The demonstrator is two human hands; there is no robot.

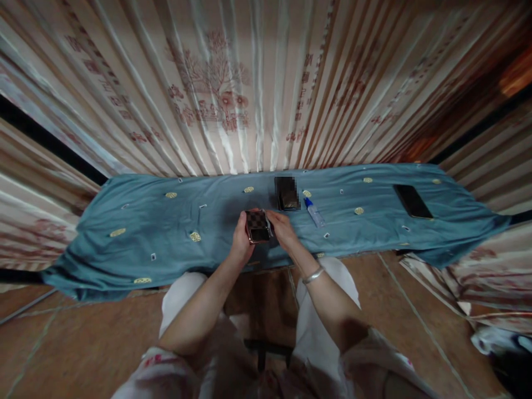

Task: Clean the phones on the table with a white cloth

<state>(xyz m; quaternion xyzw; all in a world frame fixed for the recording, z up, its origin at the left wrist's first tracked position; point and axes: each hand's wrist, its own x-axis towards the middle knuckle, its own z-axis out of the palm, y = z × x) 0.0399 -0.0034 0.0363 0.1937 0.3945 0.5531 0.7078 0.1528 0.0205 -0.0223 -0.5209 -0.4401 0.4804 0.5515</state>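
My left hand (241, 240) is wrapped round the left side of a phone (257, 226), held just above the blue cloth. The phone is small and squarish, with a brown checkered upper part, a glossy dark lower panel and a coppery edge. At its right edge is my right hand (281, 229), fingers closed together. Something thin and pale grey shows by those fingertips; what it is I cannot make out. Beyond my right hand lies a dark flat item (287, 194), partly blurred out. A clear bottle with a blue cap (315, 213) lies to its right.
A blue patterned cloth (216, 221) covers the long, narrow table. Toward its right end lies a black smartphone (413, 201). Pleated beige curtains (257, 83) hang behind and at both sides. My knees are at the near edge, above a brown tiled floor (399, 310).
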